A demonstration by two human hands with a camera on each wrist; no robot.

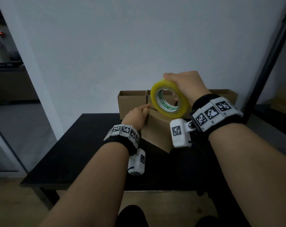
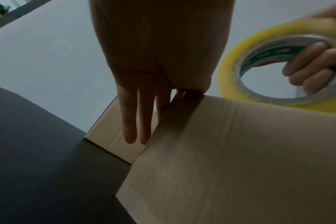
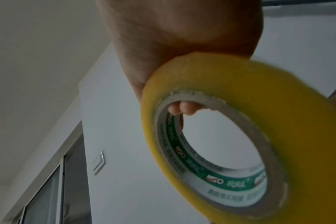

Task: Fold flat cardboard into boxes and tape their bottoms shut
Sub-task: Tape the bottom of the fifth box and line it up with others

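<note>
My right hand (image 1: 186, 86) grips the tape (image 1: 170, 99) over the box (image 1: 157, 130) on the table (image 1: 83, 145). Left hand (image 1: 136, 117) lies flat against the box, maybe pinning the tape end. I'd pull taut along the seam.

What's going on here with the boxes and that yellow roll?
A person is taping up a cardboard box on a black table. Their right hand holds a yellow tape roll just above the box, with fingers hooked through its core. Their left hand rests on the box's left side, fingers straight, steadying it. Whether a strip of tape is already stuck down cannot be seen. More folded boxes stand open behind, against the wall.
</note>
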